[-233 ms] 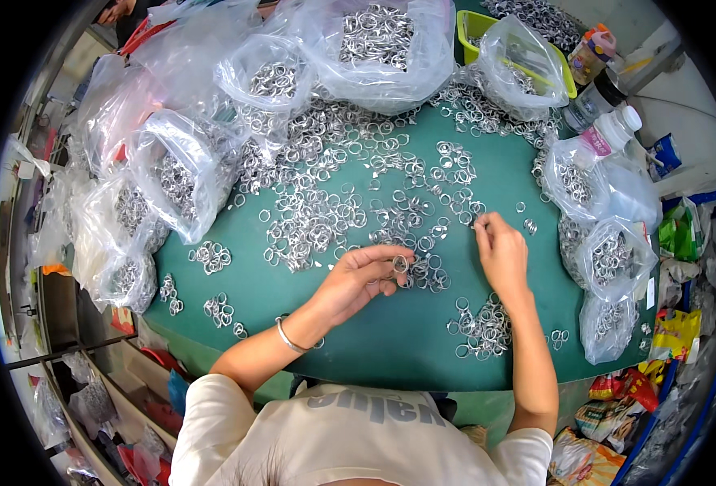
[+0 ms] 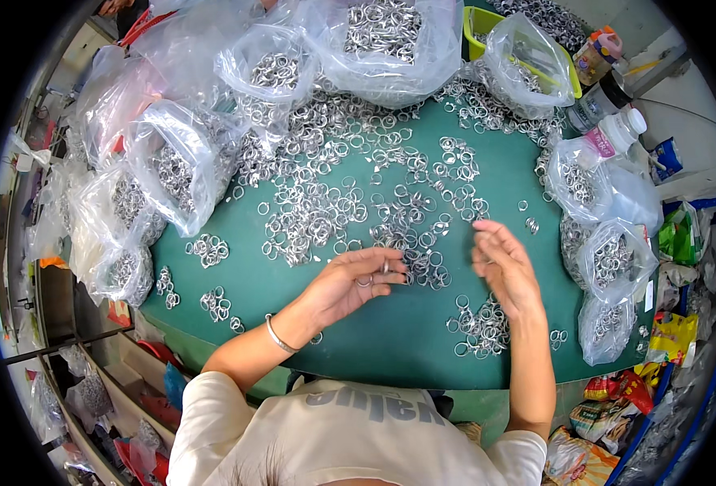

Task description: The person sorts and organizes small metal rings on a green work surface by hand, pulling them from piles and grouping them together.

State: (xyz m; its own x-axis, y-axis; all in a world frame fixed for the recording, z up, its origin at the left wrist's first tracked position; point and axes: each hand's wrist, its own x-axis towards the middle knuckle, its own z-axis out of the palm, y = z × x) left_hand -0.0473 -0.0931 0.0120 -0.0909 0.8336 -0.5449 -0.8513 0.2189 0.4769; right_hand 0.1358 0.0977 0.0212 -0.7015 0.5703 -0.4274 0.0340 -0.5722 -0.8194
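Note:
My left hand (image 2: 350,282), wearing a bracelet on its wrist, is closed with small silver metal rings between its fingers. One ring (image 2: 385,266) stands near the fingertips, and another shows lower, by the curled fingers. To the right, my right hand (image 2: 505,267) hovers over the table with fingers apart and slightly smeared by motion; I see nothing in it. Between the hands lies a small heap of rings (image 2: 429,271). A further pile of rings (image 2: 483,330) rests beside my right forearm, and a wide scatter of rings (image 2: 313,219) spreads beyond my left hand.
Clear plastic bags of rings line the table's left (image 2: 176,170), back (image 2: 398,77) and right (image 2: 609,259) sides. A yellow-green basket (image 2: 473,32) and several bottles (image 2: 613,134) stand at the back right. Little ring clusters (image 2: 208,249) dot the green table (image 2: 366,344) on the left.
My right hand has drawn back slightly from the scattered rings, and its fingers have spread from a pinch. The ring in my left hand has shifted and turned between the fingers.

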